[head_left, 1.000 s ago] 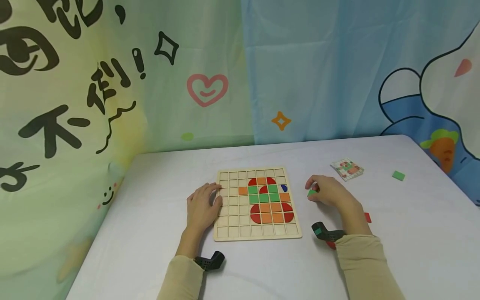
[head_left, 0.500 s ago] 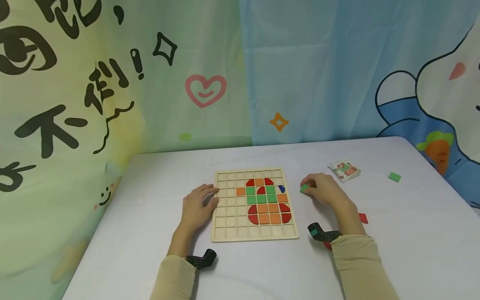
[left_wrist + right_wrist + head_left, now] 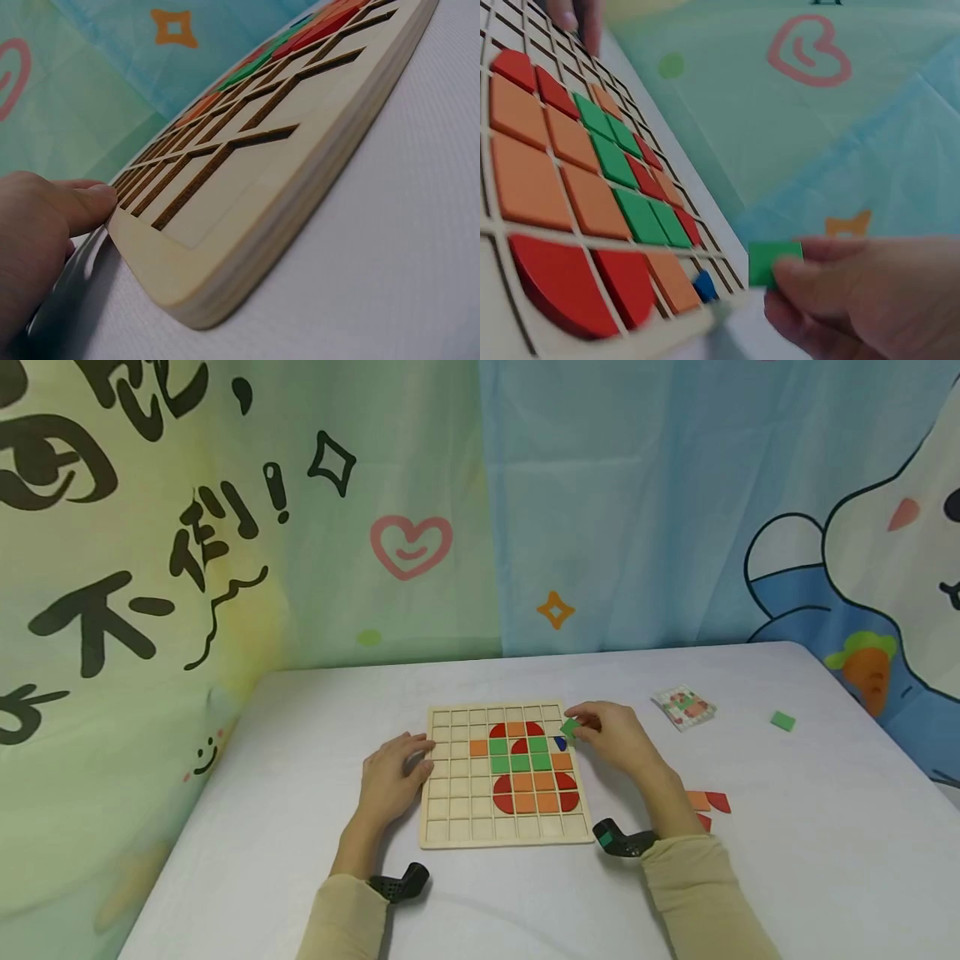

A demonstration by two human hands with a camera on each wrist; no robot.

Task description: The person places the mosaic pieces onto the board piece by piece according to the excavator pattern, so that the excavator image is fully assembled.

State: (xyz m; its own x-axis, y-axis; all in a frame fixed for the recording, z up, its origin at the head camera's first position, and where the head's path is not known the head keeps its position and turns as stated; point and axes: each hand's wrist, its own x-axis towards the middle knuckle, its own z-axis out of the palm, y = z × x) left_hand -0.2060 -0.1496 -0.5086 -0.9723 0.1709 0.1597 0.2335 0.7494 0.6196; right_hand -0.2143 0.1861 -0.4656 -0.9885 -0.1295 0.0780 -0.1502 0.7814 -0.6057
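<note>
A wooden grid board [image 3: 450, 832] lies on the table, its right part filled with orange and green squares and red rounded pieces. Between thumb and fingers my right hand [image 3: 621, 740] pinches a green square tile [image 3: 761, 261], held up at the board's upper right edge. Just below that tile, a small blue piece [image 3: 704, 286] sits in a right-column cell. My left hand [image 3: 392, 783] rests at the board's left edge, fingers relaxed; in the left wrist view its thumb [image 3: 96, 201] touches the rim.
A stack of pattern cards [image 3: 684, 707] lies at the back right. Farther right is a loose green tile [image 3: 783, 721]. An orange tile [image 3: 697, 800] and a red piece [image 3: 718, 802] lie by the right forearm, partly hidden by it. A printed curtain hangs behind the table.
My right hand has moved left with the green tile, from beside the board to its upper right edge. More loose pieces show by the right forearm. The left hand stays at the board.
</note>
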